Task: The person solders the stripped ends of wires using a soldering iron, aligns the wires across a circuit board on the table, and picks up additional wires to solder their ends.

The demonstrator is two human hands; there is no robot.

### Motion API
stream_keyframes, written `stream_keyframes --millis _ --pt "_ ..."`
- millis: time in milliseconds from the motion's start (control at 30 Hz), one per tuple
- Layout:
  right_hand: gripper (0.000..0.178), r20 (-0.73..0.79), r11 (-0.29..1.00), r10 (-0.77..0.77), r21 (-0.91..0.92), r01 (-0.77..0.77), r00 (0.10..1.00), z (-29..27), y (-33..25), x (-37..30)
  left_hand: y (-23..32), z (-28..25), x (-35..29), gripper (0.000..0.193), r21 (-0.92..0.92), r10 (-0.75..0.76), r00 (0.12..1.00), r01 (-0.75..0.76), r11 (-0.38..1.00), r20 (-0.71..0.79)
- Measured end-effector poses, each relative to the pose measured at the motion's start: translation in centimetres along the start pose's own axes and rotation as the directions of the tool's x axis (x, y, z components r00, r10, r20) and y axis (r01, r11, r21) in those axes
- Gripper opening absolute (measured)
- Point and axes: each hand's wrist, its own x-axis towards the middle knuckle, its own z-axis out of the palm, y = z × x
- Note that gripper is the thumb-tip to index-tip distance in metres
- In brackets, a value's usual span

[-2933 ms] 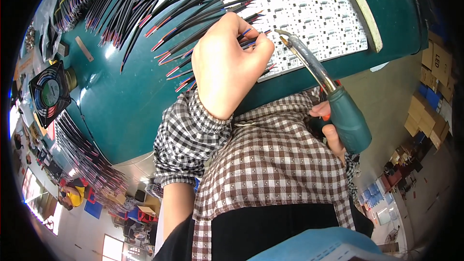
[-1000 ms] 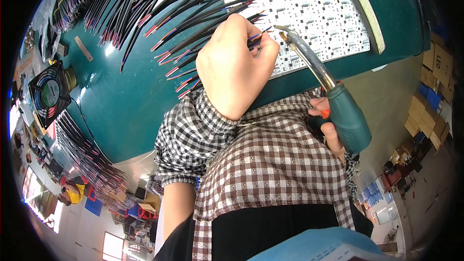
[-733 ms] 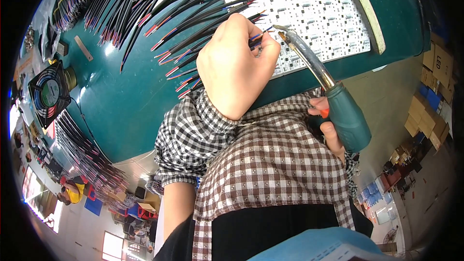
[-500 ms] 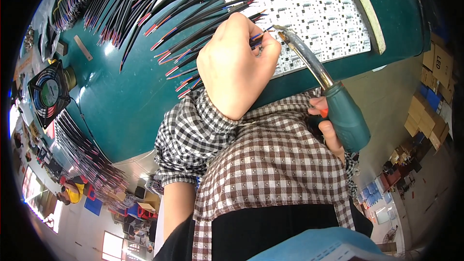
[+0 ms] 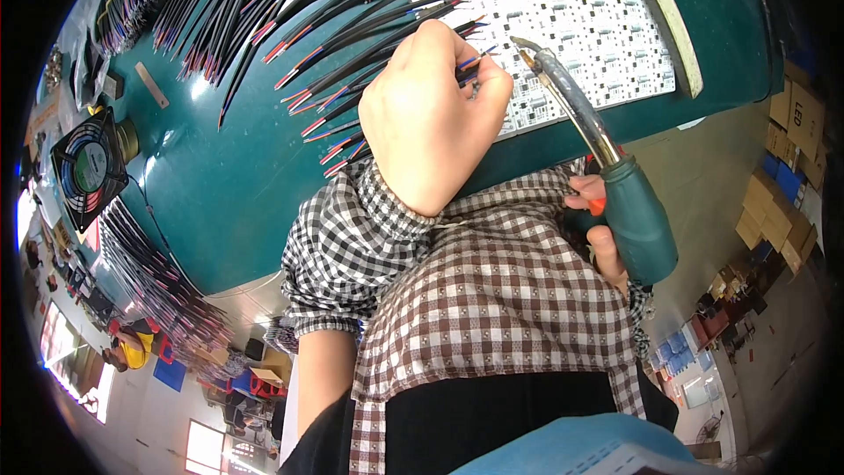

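Note:
My left hand [image 5: 422, 119] pinches a thin cable [image 5: 476, 62] with blue and orange leads, its bare end poking out past my fingertips over a white circuit board panel [image 5: 598, 26] dotted with small black parts. In my right hand [image 5: 603, 246] is a soldering iron [image 5: 642, 224] with a dark green grip, mostly hiding the fingers. Its bent metal tip stands a little to the right of the lead ends, apart from them. Several black cables [image 5: 352, 53] fan out along the panel's left edge.
The green table [image 5: 237, 220] holds more cable bundles [image 5: 224, 26] at the far left. A small black fan [image 5: 88, 167] stands at the left edge. A pale strip [image 5: 668, 18] borders the panel's right side. Cardboard boxes [image 5: 774, 220] are stacked beyond the table on the right.
The soldering iron has shifted slightly right, and its tip has drawn away from the lead ends. My left hand has hardly moved and keeps its pinch.

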Motion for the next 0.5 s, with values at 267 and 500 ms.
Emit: stream_keyframes --millis 267,500 --pt "0.054 0.114 0.998 0.05 -0.045 -0.045 0.992 -0.5 -0.7 -0.3 -0.6 -0.5 -0.1 0.02 -0.089 -0.007 0.997 0.015 0.996 0.081" --pt "0.055 0.113 0.999 0.027 -0.039 -0.023 0.993 -0.7 -0.5 0.3 -2.8 -2.7 0.5 0.019 -0.197 0.338 0.934 -0.311 0.93 0.121"
